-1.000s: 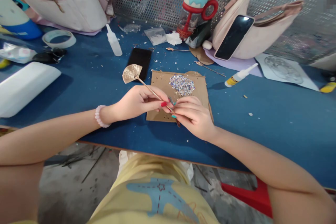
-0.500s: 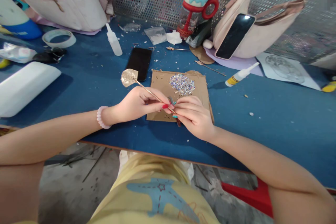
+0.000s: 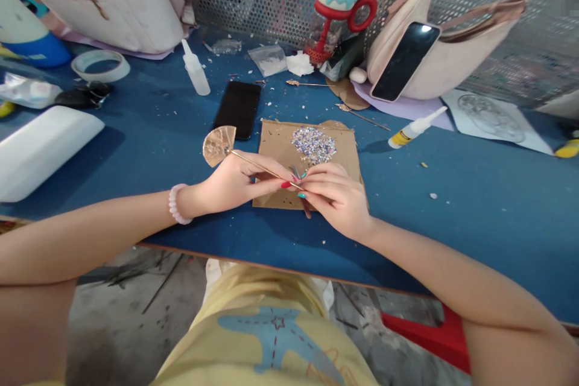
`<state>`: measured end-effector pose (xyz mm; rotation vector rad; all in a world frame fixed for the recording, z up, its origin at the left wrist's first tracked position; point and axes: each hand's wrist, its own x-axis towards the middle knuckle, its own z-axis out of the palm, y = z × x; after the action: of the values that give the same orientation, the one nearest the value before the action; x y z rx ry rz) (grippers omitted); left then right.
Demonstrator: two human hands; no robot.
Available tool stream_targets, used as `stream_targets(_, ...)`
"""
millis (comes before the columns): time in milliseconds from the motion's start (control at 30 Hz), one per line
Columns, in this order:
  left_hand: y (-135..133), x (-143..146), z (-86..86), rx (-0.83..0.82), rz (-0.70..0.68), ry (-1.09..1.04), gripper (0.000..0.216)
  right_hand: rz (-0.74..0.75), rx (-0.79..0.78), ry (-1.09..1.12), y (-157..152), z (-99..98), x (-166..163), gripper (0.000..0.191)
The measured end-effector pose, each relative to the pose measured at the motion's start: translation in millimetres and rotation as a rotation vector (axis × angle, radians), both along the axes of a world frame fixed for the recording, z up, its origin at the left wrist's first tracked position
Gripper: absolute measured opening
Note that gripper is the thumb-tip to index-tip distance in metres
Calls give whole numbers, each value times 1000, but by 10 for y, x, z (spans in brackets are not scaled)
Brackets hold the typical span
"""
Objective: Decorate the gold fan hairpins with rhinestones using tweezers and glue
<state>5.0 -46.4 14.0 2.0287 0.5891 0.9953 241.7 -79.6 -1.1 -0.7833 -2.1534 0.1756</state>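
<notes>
A gold hair stick with a fan-shaped head slants between my two hands. My left hand pinches its shaft near the lower end, with the fan beyond the back of the hand. My right hand has its fingertips closed on the tip of the same stick. Below them lies a piece of cardboard bearing a pile of small glittering rhinestones. A thin tool, perhaps tweezers, shows partly beneath my right fingers; I cannot tell whether it is held.
A black phone and a white dropper bottle lie beyond my left hand. A glue bottle rests at right. Two more hair sticks lie behind the cardboard. A handbag with a phone against it stands at the back.
The hair stick has turned in my fingers: its fan head dropped slightly, moved left and now shows its face more broadly. Both hands stay nearly in place.
</notes>
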Motion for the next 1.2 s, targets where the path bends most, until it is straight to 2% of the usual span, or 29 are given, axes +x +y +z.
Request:
stream_targets(267, 6, -17, 7, 76, -2, 54, 18, 14, -54, -1, 9, -15, 9, 17)
stream_targets(567, 16, -26, 5, 164, -8, 43, 16, 10, 27, -1, 9, -32, -7, 14)
stream_targets(1200, -10, 7, -6, 247, 78, 8, 23, 63, 37, -22, -12, -22, -28, 17)
